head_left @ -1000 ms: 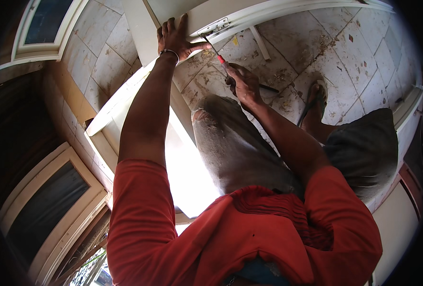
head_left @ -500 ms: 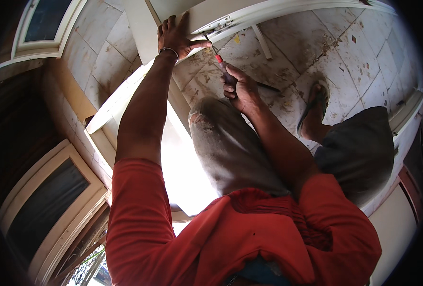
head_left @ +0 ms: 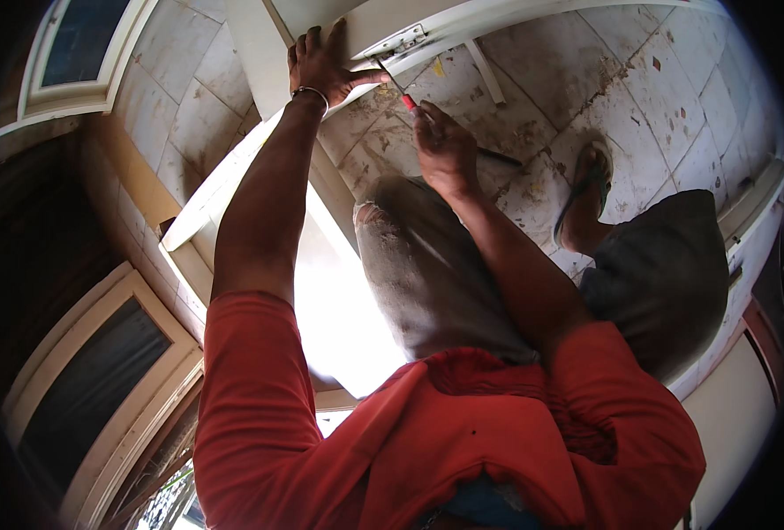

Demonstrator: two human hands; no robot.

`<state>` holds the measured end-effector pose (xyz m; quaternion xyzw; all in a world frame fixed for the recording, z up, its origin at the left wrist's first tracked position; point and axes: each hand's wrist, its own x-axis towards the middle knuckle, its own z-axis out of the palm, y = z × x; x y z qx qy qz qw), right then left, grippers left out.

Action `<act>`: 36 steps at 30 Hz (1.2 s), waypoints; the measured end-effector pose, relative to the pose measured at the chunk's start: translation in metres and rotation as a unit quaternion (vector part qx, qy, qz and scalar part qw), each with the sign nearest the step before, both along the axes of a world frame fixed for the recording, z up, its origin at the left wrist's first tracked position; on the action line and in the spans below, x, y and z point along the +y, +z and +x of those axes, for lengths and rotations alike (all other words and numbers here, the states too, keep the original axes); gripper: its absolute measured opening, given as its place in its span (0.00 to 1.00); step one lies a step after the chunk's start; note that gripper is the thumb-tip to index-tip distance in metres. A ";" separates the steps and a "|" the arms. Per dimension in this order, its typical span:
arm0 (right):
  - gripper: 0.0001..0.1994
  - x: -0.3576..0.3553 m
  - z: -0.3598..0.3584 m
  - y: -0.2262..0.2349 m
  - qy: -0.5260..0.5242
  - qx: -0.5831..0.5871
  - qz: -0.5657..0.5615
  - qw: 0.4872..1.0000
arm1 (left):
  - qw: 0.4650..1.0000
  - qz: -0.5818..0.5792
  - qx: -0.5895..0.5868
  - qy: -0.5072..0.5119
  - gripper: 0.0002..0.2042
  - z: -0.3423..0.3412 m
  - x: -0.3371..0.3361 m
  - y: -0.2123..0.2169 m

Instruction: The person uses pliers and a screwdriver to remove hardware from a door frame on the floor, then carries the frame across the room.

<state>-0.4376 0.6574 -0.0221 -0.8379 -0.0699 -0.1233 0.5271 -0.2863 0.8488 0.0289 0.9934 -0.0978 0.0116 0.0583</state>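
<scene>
A screwdriver (head_left: 409, 102) with a red collar is gripped by my right hand (head_left: 447, 157), whose fingers wrap its handle and mostly hide it. Its thin shaft slants up and left to the edge of a white door-like panel (head_left: 370, 25), close to a metal hinge plate (head_left: 399, 41) set there. Whether the tip sits in a screw is too small to tell. My left hand (head_left: 323, 72) lies with fingers spread on the panel, its thumb stretched along the edge near the shaft. A bracelet circles the left wrist.
Dirty white floor tiles (head_left: 621, 97) carry scattered debris. A short pale strip (head_left: 486, 72) and a dark rod (head_left: 500, 157) lie there, near my sandalled foot (head_left: 586, 194). White-framed panes with dark glass (head_left: 92, 380) stand at the left.
My right hand has turned about the screwdriver's handle, so its back now faces up more and the curled fingers show less. The left hand stays almost in place.
</scene>
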 end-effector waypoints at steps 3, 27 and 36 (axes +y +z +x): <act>0.16 0.017 -0.002 0.026 -0.114 0.133 0.122 0.977 | 1.000 -0.009 0.017 -0.009 0.65 -0.002 0.006 0.001; 0.12 0.003 0.008 0.032 -0.096 0.053 -0.104 0.988 | 0.985 -0.056 0.062 0.149 0.35 0.029 -0.007 -0.002; 0.13 -0.027 0.020 0.037 0.079 0.503 0.640 0.575 | 0.986 -0.073 0.037 0.144 0.34 0.030 -0.003 -0.006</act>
